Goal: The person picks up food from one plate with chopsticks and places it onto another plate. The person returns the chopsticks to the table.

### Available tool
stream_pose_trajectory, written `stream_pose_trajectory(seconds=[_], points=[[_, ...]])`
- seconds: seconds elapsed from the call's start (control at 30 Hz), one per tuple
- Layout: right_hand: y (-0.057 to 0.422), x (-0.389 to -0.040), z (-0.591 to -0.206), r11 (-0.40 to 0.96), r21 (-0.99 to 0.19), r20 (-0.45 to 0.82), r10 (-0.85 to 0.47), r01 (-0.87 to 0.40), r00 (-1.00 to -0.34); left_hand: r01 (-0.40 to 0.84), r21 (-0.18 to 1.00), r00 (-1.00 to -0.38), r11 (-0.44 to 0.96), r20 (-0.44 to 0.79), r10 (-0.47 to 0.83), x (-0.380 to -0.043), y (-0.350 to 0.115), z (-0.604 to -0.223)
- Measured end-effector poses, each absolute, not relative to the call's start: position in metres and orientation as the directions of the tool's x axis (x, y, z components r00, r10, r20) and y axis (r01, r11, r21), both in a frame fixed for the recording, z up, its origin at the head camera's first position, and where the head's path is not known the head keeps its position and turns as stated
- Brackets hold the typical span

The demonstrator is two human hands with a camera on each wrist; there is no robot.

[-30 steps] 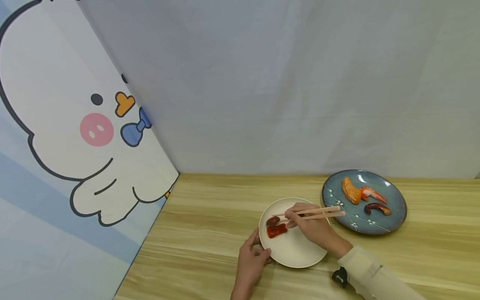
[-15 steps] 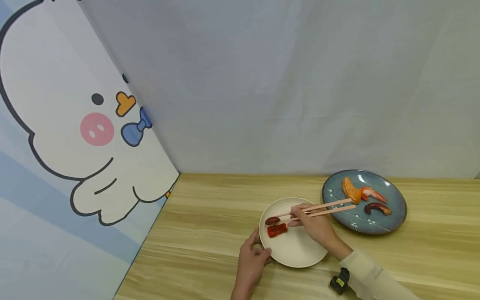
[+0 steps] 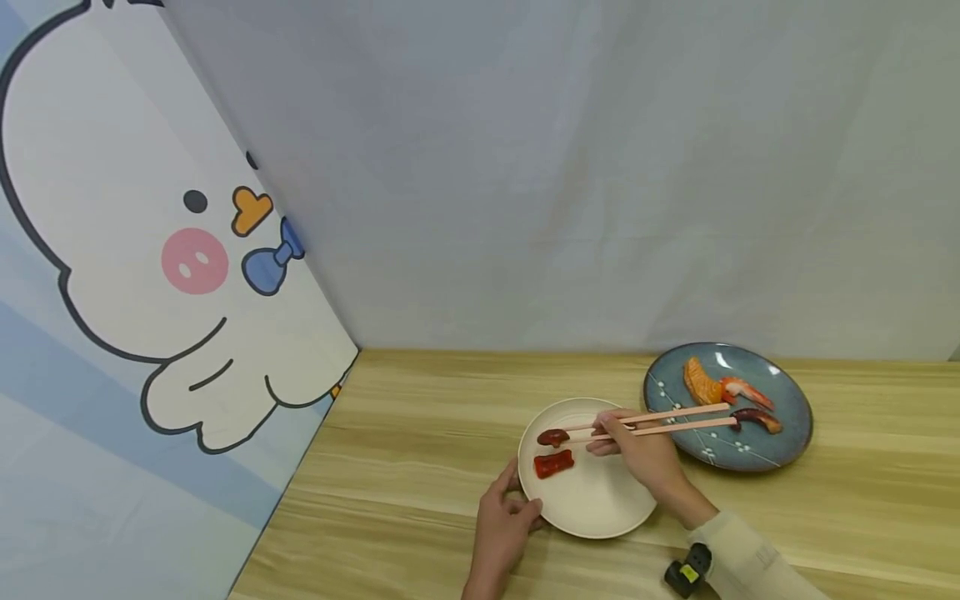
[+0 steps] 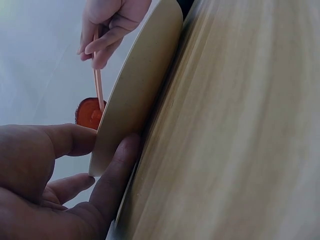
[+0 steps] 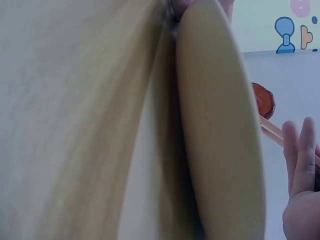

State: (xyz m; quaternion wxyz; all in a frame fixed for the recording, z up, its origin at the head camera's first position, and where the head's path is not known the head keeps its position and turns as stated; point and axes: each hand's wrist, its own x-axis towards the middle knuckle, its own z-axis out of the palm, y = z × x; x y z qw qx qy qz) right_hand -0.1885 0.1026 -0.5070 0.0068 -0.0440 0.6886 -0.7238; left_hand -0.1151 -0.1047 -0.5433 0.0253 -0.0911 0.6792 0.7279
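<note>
There are one left hand (image 3: pixel 501 525), one right hand (image 3: pixel 645 458), two chopsticks (image 3: pixel 682 412), one white plate (image 3: pixel 600 508), one blue plate (image 3: pixel 783 387), and five food pieces (image 3: pixel 553 464): two at lower centre, three at lower right.

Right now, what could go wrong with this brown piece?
The brown piece meets only the tips of the chopsticks in the right hand, so it might slip. The red piece, close by on the cream plate, could get nudged. The chopsticks' back ends reach over the blue plate, so a swing might knock the dark curved piece.
</note>
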Motion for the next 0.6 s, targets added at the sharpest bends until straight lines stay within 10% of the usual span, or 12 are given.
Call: stream_pose_trajectory(seconds=[0.6], points=[[0.124, -0.184, -0.500, -0.099, -0.995, 0.030, -0.006, -0.029, -1.000, -0.162, 0.985, -0.982, -0.066, -0.168, -0.089, -0.115, -0.105, -0.542]])
